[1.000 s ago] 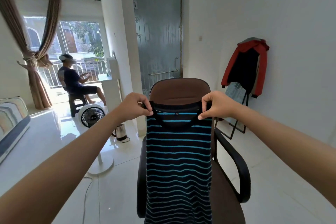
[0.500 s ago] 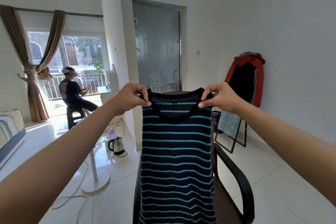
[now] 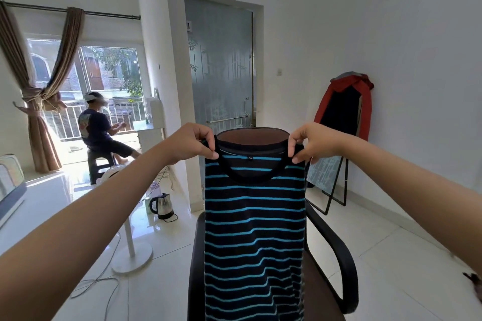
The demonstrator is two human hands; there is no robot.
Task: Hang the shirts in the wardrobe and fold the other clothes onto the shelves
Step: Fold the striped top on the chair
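Note:
A black shirt with thin blue stripes [image 3: 254,229] hangs full length in front of me, its neckline at the top. My left hand [image 3: 191,143] pinches its left shoulder and my right hand [image 3: 311,143] pinches its right shoulder, both arms stretched forward at about the same height. The shirt's lower hem runs out of the bottom of the view. No wardrobe or hanger is in sight.
A brown office chair with black armrests [image 3: 336,263] stands right behind the shirt. A standing fan's base [image 3: 131,262], cables and a kettle [image 3: 161,204] are on the floor to the left. A red and black jacket [image 3: 344,109] hangs on a rack at right. A person [image 3: 100,130] sits by the window.
My view has tilted up over the second, so more of the door and wall shows. Both hands keep their pinch on the shirt's shoulders and hold it spread in front of the chair.

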